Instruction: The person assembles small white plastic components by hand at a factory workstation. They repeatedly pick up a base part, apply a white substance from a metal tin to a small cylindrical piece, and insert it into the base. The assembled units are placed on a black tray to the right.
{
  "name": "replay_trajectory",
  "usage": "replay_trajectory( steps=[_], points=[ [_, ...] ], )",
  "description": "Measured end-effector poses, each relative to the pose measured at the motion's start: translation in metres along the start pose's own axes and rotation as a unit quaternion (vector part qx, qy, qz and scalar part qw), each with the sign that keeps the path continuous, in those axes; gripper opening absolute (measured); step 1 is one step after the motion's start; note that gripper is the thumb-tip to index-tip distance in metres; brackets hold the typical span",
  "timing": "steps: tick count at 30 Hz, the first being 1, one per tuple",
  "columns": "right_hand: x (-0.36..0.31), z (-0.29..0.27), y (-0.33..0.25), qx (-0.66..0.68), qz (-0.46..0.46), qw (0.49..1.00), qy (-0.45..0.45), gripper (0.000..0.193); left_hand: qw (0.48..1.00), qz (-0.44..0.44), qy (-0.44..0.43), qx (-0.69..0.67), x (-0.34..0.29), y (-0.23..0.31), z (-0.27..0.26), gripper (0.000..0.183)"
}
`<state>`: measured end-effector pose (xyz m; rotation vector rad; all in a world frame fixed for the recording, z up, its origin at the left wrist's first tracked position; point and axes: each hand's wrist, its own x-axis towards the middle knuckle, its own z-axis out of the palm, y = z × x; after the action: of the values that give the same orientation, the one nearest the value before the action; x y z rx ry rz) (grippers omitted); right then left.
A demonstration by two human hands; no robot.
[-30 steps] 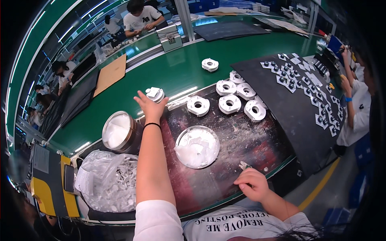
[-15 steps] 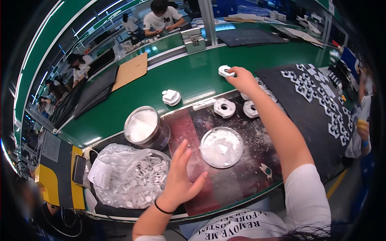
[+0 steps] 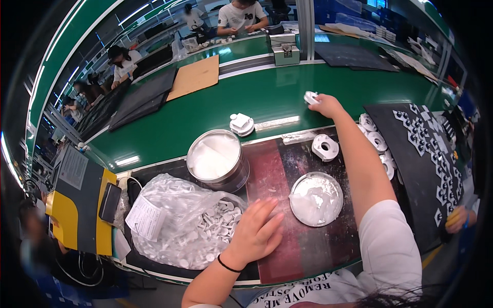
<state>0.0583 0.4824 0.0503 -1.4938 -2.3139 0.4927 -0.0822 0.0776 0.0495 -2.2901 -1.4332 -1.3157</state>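
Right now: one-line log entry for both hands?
right hand: on white part, green belt | left hand: flat on mat, beside parts bag

Scene evenly and brightly lit from overhead. Long ceiling strip lights (image 3: 131, 11) show at upper left and mirror as pale streaks on the glossy green conveyor belt (image 3: 215, 110). Glare whitens the round metal tin (image 3: 217, 159) and the clear plastic bag of white parts (image 3: 179, 220). Shadows soft and short. Centre sharp; strong fisheye bending, with a black vignette at the rim. Figures at lower left and far right are smeared and out of focus.
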Motion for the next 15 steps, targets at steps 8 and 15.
replay_trajectory(
  steps=[8,15],
  points=[
    [-0.181,-0.038,-0.101,0.493,-0.142,0.824,-0.242,0.052,0.999,0.016,0.051,-0.006,-0.006,0.005,-0.005,0.079],
    [-0.363,-0.017,-0.073,0.71,0.018,0.547,-0.442,0.064,0.993,0.0,0.047,-0.111,0.003,0.05,-0.008,0.099]
  ],
)
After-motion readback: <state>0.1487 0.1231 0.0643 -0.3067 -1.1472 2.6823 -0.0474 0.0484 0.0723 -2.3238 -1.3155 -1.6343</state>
